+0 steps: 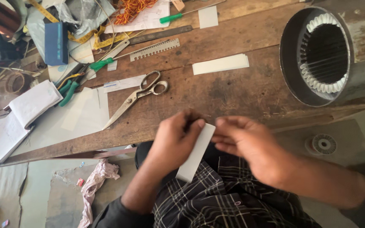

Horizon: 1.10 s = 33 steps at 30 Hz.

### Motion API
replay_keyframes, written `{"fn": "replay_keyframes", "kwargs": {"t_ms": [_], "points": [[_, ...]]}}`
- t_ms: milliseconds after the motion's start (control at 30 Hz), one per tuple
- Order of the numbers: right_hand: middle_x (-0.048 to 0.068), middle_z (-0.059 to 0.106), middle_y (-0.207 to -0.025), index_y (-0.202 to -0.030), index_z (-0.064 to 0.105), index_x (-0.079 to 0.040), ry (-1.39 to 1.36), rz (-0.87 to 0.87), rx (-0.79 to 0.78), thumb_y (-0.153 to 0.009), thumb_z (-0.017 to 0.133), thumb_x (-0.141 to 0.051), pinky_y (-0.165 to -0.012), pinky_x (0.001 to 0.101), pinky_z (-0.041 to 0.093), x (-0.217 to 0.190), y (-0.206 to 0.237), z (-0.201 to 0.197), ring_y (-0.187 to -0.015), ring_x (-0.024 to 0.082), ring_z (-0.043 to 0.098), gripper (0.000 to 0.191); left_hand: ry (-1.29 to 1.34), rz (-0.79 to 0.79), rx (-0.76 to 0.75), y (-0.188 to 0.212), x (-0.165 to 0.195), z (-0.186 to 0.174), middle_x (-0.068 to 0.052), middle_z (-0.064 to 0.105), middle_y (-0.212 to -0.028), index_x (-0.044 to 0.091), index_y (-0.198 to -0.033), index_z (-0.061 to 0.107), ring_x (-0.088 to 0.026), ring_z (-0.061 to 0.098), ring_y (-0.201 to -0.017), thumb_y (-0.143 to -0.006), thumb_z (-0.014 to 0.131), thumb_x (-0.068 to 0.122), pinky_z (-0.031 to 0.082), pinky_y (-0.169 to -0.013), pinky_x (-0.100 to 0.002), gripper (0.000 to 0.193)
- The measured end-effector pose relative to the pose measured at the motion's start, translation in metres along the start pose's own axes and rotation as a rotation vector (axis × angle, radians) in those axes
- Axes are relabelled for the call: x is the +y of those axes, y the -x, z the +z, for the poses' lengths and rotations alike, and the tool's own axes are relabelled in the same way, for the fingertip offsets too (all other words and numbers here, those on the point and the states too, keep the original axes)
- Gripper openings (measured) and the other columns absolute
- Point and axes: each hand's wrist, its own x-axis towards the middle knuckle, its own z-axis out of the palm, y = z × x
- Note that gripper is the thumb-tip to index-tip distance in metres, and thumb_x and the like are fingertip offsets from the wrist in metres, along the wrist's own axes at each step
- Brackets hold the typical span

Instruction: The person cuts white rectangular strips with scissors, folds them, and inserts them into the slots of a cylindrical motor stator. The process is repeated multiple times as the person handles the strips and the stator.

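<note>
A white strip of insulating paper (196,153) is held over my lap at the near edge of the wooden bench (216,90). My left hand (175,141) pinches its top left edge between thumb and fingers. My right hand (245,141) touches the strip's upper right edge with its fingertips. The strip hangs down and to the left over my checked cloth. A motor stator (322,55) with white slot liners lies on its side at the bench's far right.
Steel scissors (137,96) lie left of centre on the bench. Cut paper strips (220,64), a metal ruler (154,50), green-handled screwdrivers (101,64), pliers (69,89), an open notebook (20,116) and a blue box (56,43) crowd the left side. A rag (93,183) lies on the floor.
</note>
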Motion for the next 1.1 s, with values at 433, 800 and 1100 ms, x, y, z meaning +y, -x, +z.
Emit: {"fn": "replay_keyframes", "kwargs": {"t_ms": [433, 800, 1100], "points": [[0.007, 0.074, -0.091, -0.104, 0.072, -0.002, 0.042, 0.130, 0.073, -0.095, 0.066, -0.023, -0.083, 0.0311, 0.056, 0.030, -0.023, -0.037, -0.084, 0.017, 0.068, 0.024, -0.223, -0.224, 0.047, -0.023, -0.016, -0.004, -0.010, 0.080, -0.086, 0.011, -0.108, 0.073, -0.023, 0.079, -0.076, -0.093, 0.062, 0.034, 0.062, -0.077, -0.039, 0.030], [0.006, 0.066, -0.097, -0.108, 0.065, -0.005, -0.319, 0.036, 0.129, -0.097, 0.067, -0.030, -0.089, 0.0317, 0.061, 0.044, -0.063, -0.064, -0.093, 0.019, 0.069, 0.027, -0.733, -0.220, 0.389, -0.041, -0.098, -0.071, -0.019, 0.062, -0.119, 0.005, -0.118, 0.063, -0.039, 0.055, -0.119, -0.093, 0.073, 0.019, 0.043, -0.101, -0.049, 0.031], [0.012, 0.070, -0.105, -0.117, 0.064, -0.002, -0.208, -0.029, 0.080, -0.092, 0.065, -0.040, -0.092, 0.0341, 0.060, 0.034, -0.074, -0.056, -0.100, 0.021, 0.070, 0.046, -0.193, -0.061, 0.219, -0.037, -0.052, -0.044, -0.012, 0.068, -0.108, 0.005, -0.140, 0.045, -0.021, 0.071, -0.089, -0.094, 0.072, 0.028, 0.059, -0.072, -0.037, 0.059]]}}
